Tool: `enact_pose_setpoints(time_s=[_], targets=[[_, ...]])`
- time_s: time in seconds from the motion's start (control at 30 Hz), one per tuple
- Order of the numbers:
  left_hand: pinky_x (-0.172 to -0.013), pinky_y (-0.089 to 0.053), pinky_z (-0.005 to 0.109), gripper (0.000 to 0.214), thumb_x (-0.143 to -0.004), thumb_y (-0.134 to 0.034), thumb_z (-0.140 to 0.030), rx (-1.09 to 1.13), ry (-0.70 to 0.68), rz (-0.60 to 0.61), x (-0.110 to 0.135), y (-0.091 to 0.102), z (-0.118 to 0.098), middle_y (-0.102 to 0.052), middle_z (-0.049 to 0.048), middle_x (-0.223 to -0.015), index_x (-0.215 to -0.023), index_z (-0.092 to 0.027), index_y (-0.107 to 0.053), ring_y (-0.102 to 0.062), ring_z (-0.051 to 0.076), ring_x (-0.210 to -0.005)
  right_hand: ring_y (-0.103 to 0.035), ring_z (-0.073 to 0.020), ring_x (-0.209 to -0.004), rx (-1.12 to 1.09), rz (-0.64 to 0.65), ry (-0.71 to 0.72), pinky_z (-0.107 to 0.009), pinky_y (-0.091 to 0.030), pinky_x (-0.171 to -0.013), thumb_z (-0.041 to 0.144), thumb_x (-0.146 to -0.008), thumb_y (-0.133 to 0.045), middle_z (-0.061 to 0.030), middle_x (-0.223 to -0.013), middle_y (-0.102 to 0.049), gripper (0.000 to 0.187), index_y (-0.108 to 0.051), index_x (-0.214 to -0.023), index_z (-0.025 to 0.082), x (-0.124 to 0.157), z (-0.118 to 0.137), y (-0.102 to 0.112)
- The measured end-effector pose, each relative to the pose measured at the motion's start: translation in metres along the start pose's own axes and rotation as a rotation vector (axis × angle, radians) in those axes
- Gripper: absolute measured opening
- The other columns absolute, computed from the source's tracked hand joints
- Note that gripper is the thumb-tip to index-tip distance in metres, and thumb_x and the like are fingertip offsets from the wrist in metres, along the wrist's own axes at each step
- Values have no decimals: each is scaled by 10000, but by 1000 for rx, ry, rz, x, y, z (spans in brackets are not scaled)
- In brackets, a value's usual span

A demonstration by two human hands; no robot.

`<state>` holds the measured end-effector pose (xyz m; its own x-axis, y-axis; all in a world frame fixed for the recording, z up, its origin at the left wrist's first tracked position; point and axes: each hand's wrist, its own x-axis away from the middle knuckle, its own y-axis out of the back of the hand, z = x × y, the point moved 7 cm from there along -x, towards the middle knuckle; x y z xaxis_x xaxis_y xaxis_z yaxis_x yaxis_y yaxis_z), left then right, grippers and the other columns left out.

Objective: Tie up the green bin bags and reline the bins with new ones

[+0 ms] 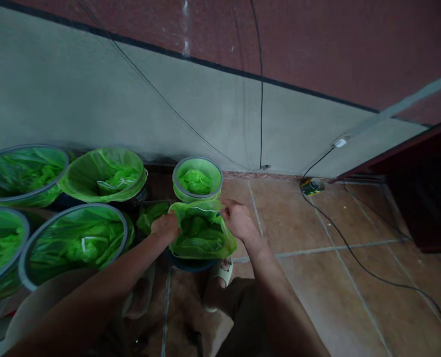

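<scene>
A green plastic bag lines a small dark bin in front of my feet, its mouth spread wide. My left hand is closed on the bag's left edge. On the far right edge, my right hand pinches the rim close to a white drawstring. Inside, the bag hangs in crumpled folds. Just behind it stands a small bin with a grey rim ring, lined in the same green plastic.
Several larger green-lined bins stand at left, among them a grey-ringed bin and a ringless lined bin. A black cable crosses the tiled floor at right, near a tin can. The wall runs behind.
</scene>
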<state>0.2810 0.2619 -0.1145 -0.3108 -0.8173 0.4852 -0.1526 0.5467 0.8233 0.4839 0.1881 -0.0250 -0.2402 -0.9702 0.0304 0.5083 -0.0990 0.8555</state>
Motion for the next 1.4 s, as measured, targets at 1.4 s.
enact_pose_setpoints(time_s=[1.4], targets=[[-943,-474,319,460,-690,-564,-109,920,-627,126,7,33,-55,-666,73,-1205,-1139,-168,-641,-607,205,-1111,-335,-77,-482,-1384,-117,62,-248,-419,-572,422,-777,-673,78,-504,-377,192,-679,-811,233,10,54,20]])
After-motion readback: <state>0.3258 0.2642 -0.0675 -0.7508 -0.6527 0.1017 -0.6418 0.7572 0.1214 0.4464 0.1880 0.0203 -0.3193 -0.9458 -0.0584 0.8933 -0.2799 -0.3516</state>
